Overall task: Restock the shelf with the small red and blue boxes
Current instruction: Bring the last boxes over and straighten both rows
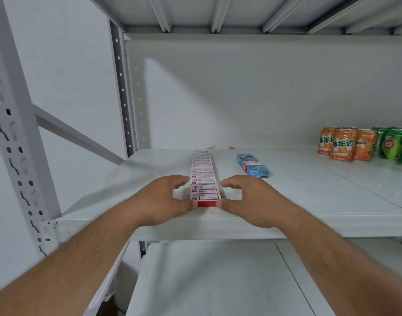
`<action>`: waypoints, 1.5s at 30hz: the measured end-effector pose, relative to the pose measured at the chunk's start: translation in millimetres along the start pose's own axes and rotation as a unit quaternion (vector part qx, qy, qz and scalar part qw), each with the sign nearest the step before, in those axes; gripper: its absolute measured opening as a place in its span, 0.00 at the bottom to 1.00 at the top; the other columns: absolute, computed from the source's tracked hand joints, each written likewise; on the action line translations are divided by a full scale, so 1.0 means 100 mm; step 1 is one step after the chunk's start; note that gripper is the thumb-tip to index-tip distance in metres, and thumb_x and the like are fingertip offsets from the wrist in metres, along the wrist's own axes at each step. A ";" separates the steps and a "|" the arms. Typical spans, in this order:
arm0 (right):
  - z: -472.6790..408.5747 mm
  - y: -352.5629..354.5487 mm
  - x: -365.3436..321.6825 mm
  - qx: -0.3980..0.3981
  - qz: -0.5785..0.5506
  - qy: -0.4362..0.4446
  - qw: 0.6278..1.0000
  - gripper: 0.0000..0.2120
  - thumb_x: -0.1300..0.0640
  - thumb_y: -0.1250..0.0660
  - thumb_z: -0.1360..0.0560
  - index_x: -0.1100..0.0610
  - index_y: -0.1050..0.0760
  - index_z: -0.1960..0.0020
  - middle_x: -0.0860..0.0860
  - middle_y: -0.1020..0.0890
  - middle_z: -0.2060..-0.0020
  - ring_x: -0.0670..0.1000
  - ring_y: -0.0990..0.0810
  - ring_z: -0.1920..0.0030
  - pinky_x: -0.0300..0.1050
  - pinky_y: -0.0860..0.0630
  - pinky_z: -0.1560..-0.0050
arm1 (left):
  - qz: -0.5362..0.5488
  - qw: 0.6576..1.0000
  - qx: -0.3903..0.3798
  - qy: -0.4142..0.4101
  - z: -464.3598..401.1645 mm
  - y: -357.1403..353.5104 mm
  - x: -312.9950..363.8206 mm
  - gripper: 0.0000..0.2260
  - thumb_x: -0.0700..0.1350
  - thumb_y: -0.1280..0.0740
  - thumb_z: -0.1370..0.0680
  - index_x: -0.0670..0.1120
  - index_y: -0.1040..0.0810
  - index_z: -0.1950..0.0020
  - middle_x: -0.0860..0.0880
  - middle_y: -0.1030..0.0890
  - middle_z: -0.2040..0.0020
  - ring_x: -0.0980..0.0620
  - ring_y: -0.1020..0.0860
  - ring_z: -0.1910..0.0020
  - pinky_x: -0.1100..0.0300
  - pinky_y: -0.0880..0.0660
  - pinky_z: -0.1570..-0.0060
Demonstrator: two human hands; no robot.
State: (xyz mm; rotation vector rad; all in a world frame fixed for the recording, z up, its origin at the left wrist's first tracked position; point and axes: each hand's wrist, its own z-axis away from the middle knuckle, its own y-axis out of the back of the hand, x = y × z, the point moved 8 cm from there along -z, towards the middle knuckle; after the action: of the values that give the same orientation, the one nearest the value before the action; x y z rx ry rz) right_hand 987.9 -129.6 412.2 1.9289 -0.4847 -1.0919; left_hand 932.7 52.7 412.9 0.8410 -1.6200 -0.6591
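At the shelf's [286, 201] front edge, both hands square up a row of red boxes [204, 179].

Left hand [163, 199] and right hand [250, 199] each pinch one end of the nearest red box [206, 200], likely to keep the file straight, running back from the edge. Each box is red with a white barcode label on top. Blue boxes [252, 165] lie nearby to the right, apart.

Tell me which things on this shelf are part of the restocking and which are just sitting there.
Part of the job: red boxes in a row, front one between left hand and right hand; blue boxes.
Just there: orange cans; green cans.
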 end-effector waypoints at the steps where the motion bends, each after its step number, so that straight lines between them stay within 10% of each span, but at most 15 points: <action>1: 0.02 0.03 0.02 0.005 0.003 -0.006 1.000 0.27 0.41 0.29 0.25 0.45 0.29 0.29 0.39 0.27 0.31 0.42 0.29 0.31 0.36 0.33 0.39 | 0.005 1.000 0.010 -0.002 0.02 0.03 0.02 0.28 0.55 0.28 0.26 0.58 0.32 0.27 0.64 0.30 0.31 0.62 0.33 0.29 0.63 0.36 0.32; 9: 0.16 0.39 0.24 0.022 0.043 -0.042 0.998 0.35 0.38 0.30 0.26 0.45 0.37 0.23 0.45 0.31 0.25 0.45 0.31 0.27 0.42 0.34 0.30 | -0.043 0.998 0.007 -0.054 -0.13 -0.05 0.52 0.26 0.49 0.30 0.23 0.52 0.32 0.26 0.57 0.27 0.34 0.58 0.29 0.39 0.70 0.36 0.49; 16: 0.23 0.78 0.60 0.054 0.067 -0.083 0.993 0.33 0.43 0.28 0.25 0.50 0.33 0.25 0.48 0.26 0.30 0.47 0.26 0.33 0.43 0.29 0.34 | -0.102 0.993 0.000 -0.052 -0.54 -0.29 0.91 0.32 0.54 0.29 0.26 0.49 0.35 0.24 0.51 0.31 0.26 0.52 0.31 0.29 0.58 0.35 0.31; 29: -0.40 0.99 1.27 0.043 0.045 -0.059 0.996 0.22 0.48 0.26 0.27 0.54 0.24 0.36 0.50 0.19 0.41 0.51 0.19 0.44 0.52 0.22 0.40 | -0.143 0.989 0.005 0.032 -1.29 -0.79 1.23 0.26 0.49 0.28 0.26 0.45 0.28 0.29 0.46 0.23 0.34 0.47 0.24 0.37 0.53 0.27 0.36; 45: -0.87 0.87 1.46 0.012 0.061 -0.018 0.998 0.09 0.53 0.27 0.26 0.52 0.17 0.47 0.50 0.16 0.52 0.54 0.18 0.50 0.45 0.21 0.51 | -0.237 0.971 0.020 0.023 -1.81 -1.06 1.19 0.05 0.48 0.31 0.26 0.47 0.21 0.55 0.52 0.29 0.66 0.45 0.23 0.57 0.60 0.29 0.59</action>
State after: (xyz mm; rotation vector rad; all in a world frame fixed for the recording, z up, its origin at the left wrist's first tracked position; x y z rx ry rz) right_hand 1146.0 -234.8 432.4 1.8774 -0.6284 -1.0472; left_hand 1115.5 -102.0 434.9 1.2826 -1.3991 -0.9330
